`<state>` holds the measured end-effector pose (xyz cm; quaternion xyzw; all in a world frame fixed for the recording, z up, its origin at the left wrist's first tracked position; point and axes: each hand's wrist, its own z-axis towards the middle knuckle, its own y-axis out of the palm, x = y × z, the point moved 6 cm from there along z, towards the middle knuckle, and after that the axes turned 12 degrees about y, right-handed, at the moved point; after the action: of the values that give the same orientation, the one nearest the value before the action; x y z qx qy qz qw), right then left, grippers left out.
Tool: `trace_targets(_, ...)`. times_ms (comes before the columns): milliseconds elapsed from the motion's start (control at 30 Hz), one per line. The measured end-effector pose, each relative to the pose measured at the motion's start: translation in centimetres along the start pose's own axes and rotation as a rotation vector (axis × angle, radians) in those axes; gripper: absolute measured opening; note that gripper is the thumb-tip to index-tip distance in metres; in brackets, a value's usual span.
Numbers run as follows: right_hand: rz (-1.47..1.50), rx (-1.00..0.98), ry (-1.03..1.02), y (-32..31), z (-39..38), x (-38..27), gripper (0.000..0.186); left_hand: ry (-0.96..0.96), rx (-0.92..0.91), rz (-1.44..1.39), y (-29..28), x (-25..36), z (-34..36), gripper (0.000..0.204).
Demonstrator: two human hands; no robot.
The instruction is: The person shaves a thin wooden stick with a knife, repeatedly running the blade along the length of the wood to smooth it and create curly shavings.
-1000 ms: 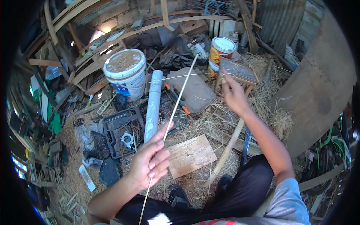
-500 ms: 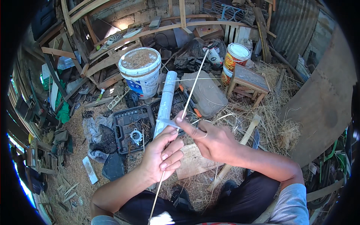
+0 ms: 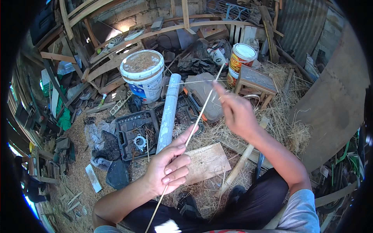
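Observation:
My left hand (image 3: 167,169) is closed around a thin, pale wooden stick (image 3: 202,110), with its thumb stretched along it. The stick slants from my lap, through that hand, up toward the far right. Beyond it, my right hand (image 3: 241,118) is curled near the stick's upper part, its index finger at the stick and smeared by motion. The thin metal blade it held half a second ago does not show clearly now. A flat wooden board (image 3: 206,163) lies on the ground below my hands.
A white bucket of shavings (image 3: 142,79) stands far left of a pale tube (image 3: 169,110). An open tool case (image 3: 136,134) lies left of the tube, a closed grey case (image 3: 206,97) right. Beyond are a wooden stool (image 3: 256,79) and paint cans (image 3: 241,58). Straw and shavings litter the ground.
My right hand has moved away from my left, up and to the right along the stick. My left hand keeps its hold, its thumb now straighter. The blade has gone from plain sight.

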<state>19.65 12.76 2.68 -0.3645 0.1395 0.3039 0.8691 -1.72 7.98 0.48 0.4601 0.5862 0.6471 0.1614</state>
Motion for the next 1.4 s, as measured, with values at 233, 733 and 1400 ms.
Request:
trace_targets(233,-0.087,0.083,0.272,-2.6,1.1,8.7,0.048,-0.122,-0.005,0.034,-0.8,-1.5,-0.4,0.058)
trace_targets(733,-0.031,-0.405,-0.193,2.1,-4.0,-8.7,0.071,0.117,0.135,0.080,-0.6,0.6,-0.2,0.042)
trace_targets(1400,-0.028,-0.024,0.242,-1.8,0.4,4.7,0.044,-0.013,0.126,0.274,-0.4,-0.8,-0.4,0.058)
